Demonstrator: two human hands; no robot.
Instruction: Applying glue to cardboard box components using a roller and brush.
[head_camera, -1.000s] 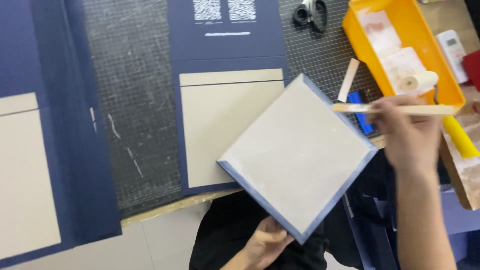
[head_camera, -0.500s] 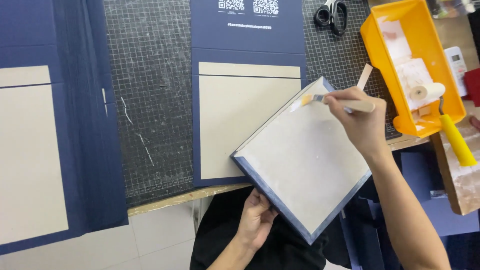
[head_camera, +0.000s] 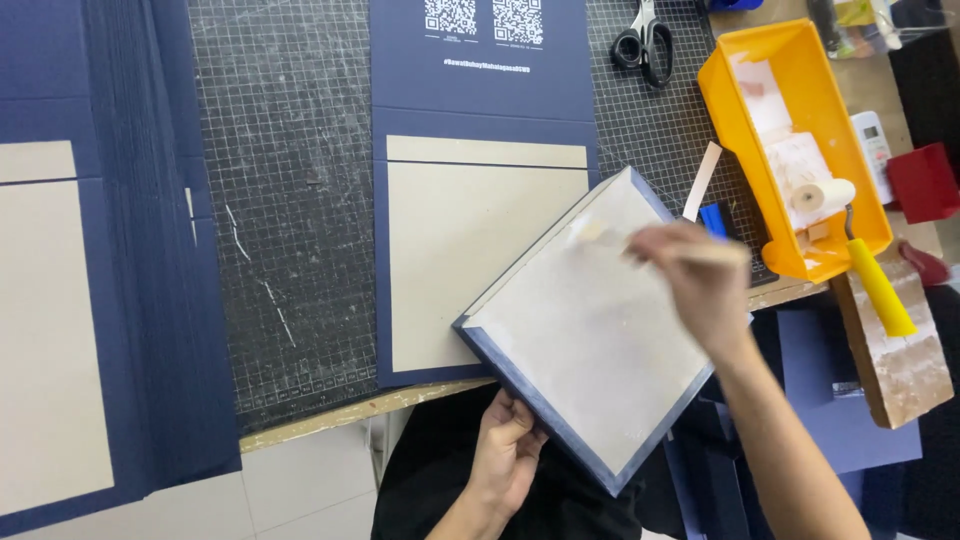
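My left hand (head_camera: 505, 452) grips the lower edge of a square grey board with a dark blue border (head_camera: 590, 335), holding it tilted over the table's front edge. My right hand (head_camera: 695, 285) is shut on a small brush with a pale wooden handle (head_camera: 610, 236), blurred by motion, its bristles touching the upper part of the board. Behind the board lies a dark blue cover sheet with a grey cardboard panel (head_camera: 470, 260) on the black cutting mat (head_camera: 290, 200).
A yellow paint tray (head_camera: 775, 80) holding a small roller with a yellow handle (head_camera: 880, 290) sits at the right. Black scissors (head_camera: 645, 45) lie at the top. A stack of dark blue covers (head_camera: 100, 290) fills the left side. A wooden block (head_camera: 900, 365) sits by the tray.
The board has stayed in my left hand while the view shifted. My right hand brought the brush from the yellow tray down onto the board and is sweeping it across the upper part.
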